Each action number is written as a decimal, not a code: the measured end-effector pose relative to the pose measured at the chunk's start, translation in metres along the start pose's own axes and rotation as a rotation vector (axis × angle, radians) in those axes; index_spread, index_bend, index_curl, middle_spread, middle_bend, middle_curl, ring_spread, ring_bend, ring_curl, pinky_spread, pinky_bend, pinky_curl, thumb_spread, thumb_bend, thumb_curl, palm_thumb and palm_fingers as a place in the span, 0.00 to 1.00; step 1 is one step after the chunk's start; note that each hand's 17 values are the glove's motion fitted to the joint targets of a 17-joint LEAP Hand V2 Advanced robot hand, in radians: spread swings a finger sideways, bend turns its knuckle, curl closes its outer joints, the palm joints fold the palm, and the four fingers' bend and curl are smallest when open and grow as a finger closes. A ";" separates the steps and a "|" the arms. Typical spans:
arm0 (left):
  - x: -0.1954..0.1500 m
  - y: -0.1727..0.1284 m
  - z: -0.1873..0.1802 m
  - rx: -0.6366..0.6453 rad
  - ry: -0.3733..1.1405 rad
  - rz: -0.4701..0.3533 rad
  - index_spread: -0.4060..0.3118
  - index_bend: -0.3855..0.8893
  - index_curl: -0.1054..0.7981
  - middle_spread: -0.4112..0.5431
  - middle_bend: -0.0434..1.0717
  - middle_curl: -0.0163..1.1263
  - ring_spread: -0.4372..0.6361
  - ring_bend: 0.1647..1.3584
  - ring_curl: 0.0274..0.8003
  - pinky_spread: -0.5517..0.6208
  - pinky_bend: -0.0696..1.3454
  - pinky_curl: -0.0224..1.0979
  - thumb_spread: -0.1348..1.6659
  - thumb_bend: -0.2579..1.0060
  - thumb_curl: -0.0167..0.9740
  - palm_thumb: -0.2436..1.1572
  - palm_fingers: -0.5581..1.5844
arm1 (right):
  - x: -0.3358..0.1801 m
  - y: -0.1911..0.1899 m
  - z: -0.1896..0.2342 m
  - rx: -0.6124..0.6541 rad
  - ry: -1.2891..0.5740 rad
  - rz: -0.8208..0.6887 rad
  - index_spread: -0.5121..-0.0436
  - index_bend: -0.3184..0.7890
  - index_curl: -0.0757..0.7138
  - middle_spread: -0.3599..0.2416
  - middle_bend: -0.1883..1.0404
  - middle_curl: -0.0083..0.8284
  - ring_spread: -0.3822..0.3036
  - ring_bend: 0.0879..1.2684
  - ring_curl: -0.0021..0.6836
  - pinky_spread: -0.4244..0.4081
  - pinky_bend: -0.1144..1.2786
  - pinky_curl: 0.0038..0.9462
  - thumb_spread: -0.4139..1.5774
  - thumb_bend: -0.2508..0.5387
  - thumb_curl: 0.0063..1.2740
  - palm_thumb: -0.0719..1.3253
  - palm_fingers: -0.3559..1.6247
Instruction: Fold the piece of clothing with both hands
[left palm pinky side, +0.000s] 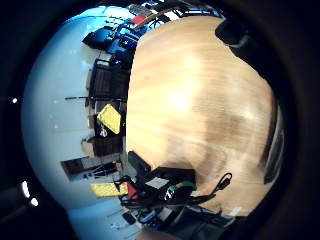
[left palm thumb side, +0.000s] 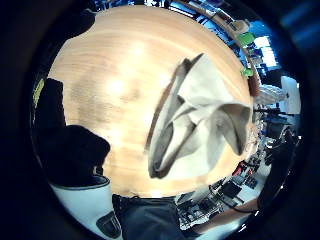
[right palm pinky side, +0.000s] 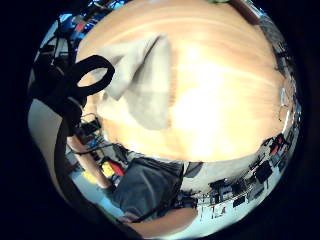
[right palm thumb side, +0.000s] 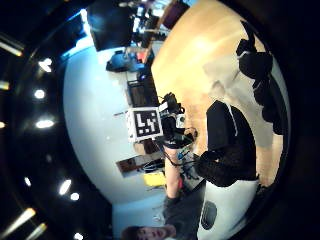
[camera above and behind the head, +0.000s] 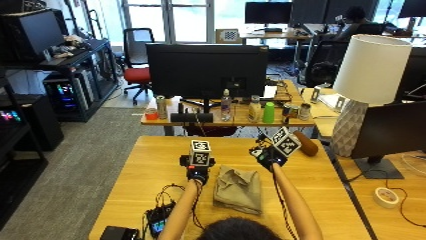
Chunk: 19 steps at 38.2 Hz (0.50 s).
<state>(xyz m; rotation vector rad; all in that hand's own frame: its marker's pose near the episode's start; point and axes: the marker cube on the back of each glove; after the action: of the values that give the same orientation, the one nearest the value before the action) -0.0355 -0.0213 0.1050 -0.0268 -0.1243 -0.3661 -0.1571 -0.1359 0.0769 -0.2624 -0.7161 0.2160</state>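
The shirt (camera above and behind the head: 238, 187) lies crumpled on the counter (camera above and behind the head: 133, 172), between the forearms. The left hand (camera above and behind the head: 198, 174) hovers just beside it and the right hand (camera above and behind the head: 267, 156) near its far corner; I cannot tell how either's fingers stand.

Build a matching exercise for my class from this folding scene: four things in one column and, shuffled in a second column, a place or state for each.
1. garment
2. left hand
3. right hand
4. lamp

A. raised above the table past the cloth's far right corner
B. lying crumpled on the wooden table
C. standing on the neighbouring desk at the right
D. beside the cloth's far left corner

Pairs: 1-B, 2-D, 3-A, 4-C
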 end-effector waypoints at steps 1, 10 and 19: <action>0.000 0.000 -0.003 0.009 0.003 0.000 0.43 0.43 0.53 0.42 0.18 0.30 0.44 0.30 0.38 0.61 0.22 0.32 0.95 0.40 0.39 0.51 0.47 | -0.001 0.004 -0.014 0.037 0.012 -0.054 0.59 0.34 0.32 0.46 0.50 0.57 0.29 0.53 0.63 0.23 0.59 0.43 0.81 0.31 0.33 0.69 0.73; 0.003 -0.007 -0.021 0.075 0.066 -0.003 0.42 0.43 0.53 0.42 0.18 0.29 0.45 0.30 0.39 0.61 0.22 0.33 0.95 0.36 0.36 0.42 0.47 | 0.017 0.035 -0.095 0.214 0.067 -0.085 0.56 0.35 0.32 0.50 0.42 0.54 0.36 0.46 0.60 0.32 0.56 0.42 0.84 0.31 0.32 0.68 0.67; 0.014 -0.033 -0.011 0.022 0.139 0.122 0.44 0.42 0.52 0.44 0.18 0.29 0.46 0.31 0.40 0.63 0.23 0.34 0.94 0.32 0.32 0.36 0.46 | 0.041 0.030 -0.105 0.279 0.095 -0.055 0.53 0.41 0.37 0.54 0.36 0.52 0.44 0.37 0.58 0.50 0.47 0.39 0.85 0.30 0.30 0.67 0.56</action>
<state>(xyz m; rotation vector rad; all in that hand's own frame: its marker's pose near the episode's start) -0.0330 -0.0581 0.0957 0.0130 0.0104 -0.2439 -0.0593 -0.1128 0.0169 0.0132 -0.5905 0.2469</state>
